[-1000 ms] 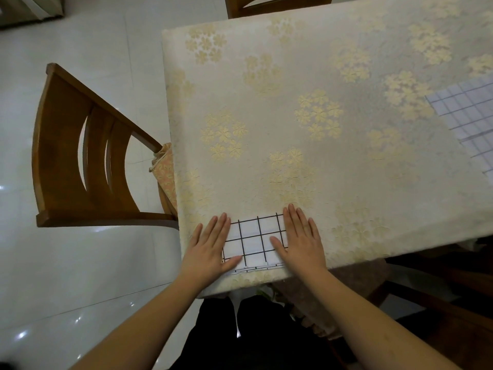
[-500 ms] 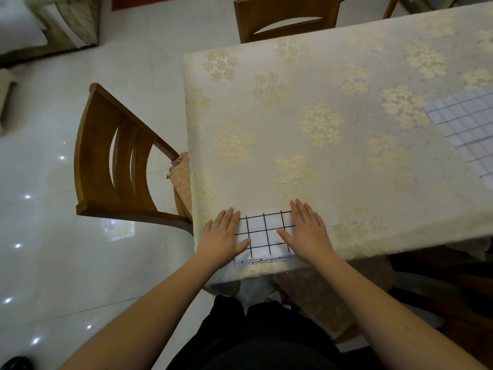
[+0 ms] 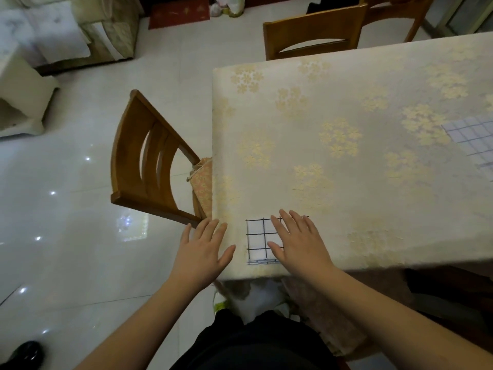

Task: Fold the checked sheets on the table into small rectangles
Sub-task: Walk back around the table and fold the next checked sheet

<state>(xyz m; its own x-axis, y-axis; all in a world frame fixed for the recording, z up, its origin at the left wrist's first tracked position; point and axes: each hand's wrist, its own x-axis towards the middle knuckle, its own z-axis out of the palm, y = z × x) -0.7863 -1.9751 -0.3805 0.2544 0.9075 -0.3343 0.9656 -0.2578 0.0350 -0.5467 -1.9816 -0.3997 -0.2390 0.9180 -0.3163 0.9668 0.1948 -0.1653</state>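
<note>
Head view, left hand (image 3: pixel 201 252) now off folded sheet (image 3: pixel 260 240), right hand (image 3: pixel 298 243) stays

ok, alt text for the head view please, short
A person's right hand lies flat on a small folded checked sheet near the table's front corner; the left hand is open beside it, off the sheet. Another checked sheet lies unfolded at the right edge; a wooden chair stands left.

Two bare forearms, no sleeves — bare left hand (image 3: pixel 200 253) and right hand (image 3: pixel 300 243), ringless; black trousers (image 3: pixel 250 343) below.
</note>
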